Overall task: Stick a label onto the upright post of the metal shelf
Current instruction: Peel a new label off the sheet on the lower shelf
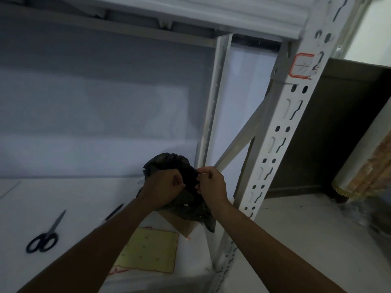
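Both left grip (165,189) and right grip (211,185) pinch the black bag (167,162), probably to open it, as the post (283,85) carries a label (301,65).

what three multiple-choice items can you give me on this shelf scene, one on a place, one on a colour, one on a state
1. Where do the scissors lie?
A) on the shelf board, left of the arms
B) hung on a hook
C) in a drawer

2. What colour is the border of the label on the upright post?
A) blue
B) red
C) green

3. What are the left hand and right hand doing?
A) lying flat
B) holding a cup
C) gripping the black plastic bag

Answers:
1 A, they lie on the white board beside the left forearm.
2 B, a red outline frames the label.
3 C, the fingers of both hands curl onto the bag.
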